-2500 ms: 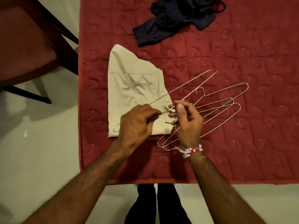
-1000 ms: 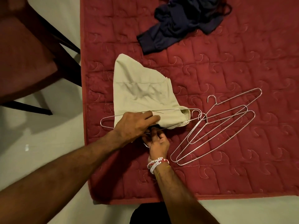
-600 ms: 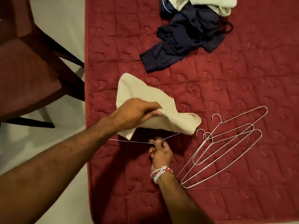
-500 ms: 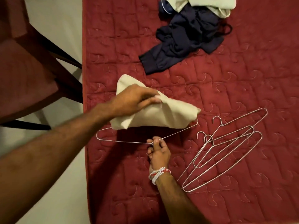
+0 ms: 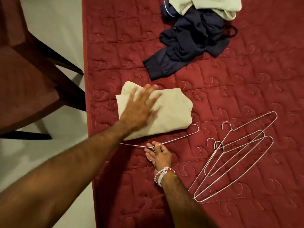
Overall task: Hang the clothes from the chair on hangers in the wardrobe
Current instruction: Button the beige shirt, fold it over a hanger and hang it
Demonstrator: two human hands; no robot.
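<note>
A folded beige garment (image 5: 171,112) lies draped over the bar of a wire hanger (image 5: 177,138) on the red quilted bed (image 5: 230,89). My left hand (image 5: 139,109) lies flat on the garment with its fingers spread and straight. My right hand (image 5: 158,153), with beaded bracelets at the wrist, pinches the hanger at the neck of its hook, just below the garment. Three more wire hangers (image 5: 233,162) lie in a loose stack to the right. A dark navy garment (image 5: 189,46) lies crumpled at the far side, with another pale garment (image 5: 205,5) partly on it.
A dark wooden chair (image 5: 29,89) with a reddish seat stands on the pale floor left of the bed. The bed's left edge (image 5: 87,112) runs just beside my left forearm.
My left hand has let go of the beige garment, which now lies flat over the hanger, and rests open on top of it. My right hand keeps its hold on the hanger.
</note>
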